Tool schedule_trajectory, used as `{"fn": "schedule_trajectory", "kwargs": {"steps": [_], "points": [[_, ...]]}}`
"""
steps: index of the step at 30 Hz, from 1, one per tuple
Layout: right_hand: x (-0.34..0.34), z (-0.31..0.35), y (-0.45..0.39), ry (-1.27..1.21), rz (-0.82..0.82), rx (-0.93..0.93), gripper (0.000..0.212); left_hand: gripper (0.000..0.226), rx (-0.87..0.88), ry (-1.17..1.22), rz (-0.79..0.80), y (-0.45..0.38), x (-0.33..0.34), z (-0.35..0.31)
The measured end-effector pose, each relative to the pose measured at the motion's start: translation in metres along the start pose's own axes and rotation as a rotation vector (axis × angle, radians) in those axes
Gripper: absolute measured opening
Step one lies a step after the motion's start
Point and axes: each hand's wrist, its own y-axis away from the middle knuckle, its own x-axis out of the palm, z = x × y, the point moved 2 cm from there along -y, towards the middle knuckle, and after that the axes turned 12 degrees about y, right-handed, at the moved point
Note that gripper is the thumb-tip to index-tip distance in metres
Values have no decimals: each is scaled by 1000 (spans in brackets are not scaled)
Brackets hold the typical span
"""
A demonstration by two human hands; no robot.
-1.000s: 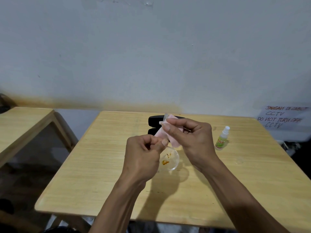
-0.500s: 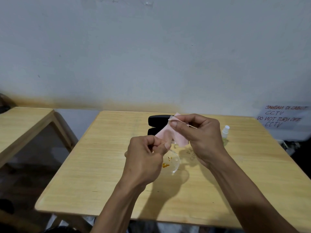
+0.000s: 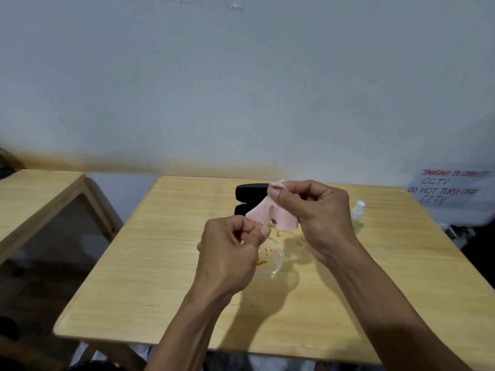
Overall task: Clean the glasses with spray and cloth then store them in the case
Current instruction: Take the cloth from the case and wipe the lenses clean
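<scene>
Head view shows the left hand [image 3: 230, 253] pinching the clear glasses [image 3: 270, 257] by the frame, seemingly, while the right hand [image 3: 318, 215] grips the pink cloth [image 3: 270, 215] just above. Wipe lightly, supporting each lens; the case [image 3: 250, 199] waits beyond both hands.

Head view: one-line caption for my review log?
Left hand holds clear glasses while right hand wipes them with pink cloth; black case, spray bottle behind.

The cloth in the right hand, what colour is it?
Pale pink cloth, plain with no pattern, seen in the head view.
</scene>
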Motion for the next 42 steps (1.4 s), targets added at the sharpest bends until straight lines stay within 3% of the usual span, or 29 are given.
{"fn": "schedule_trajectory", "kwargs": {"steps": [6, 12, 18, 25, 31, 35, 42], "points": [[7, -8, 11, 102, -2, 26, 14, 25, 19, 45, -27, -2, 0, 1], [8, 0, 2, -17, -17, 15, 12, 20, 9, 47, -5, 0, -1, -2], [6, -11, 15, 186, 28, 15, 13, 25, -36, 107, -21, -1, -6, 6], [9, -2, 4, 79, -2, 13, 12, 21, -2, 36, -12, -2, -2, 2], [9, -3, 12, 165, 68, -9, 17, 22, -38, 206, -56, -2, -5, 0], [-5, 0, 13, 186, 115, -19, 15, 21, -25, 160, -10, -1, -9, -1], [-2, 4, 5, 101, 11, -38, 12, 22, -12, 33, 25, 2, -2, -4]]}}
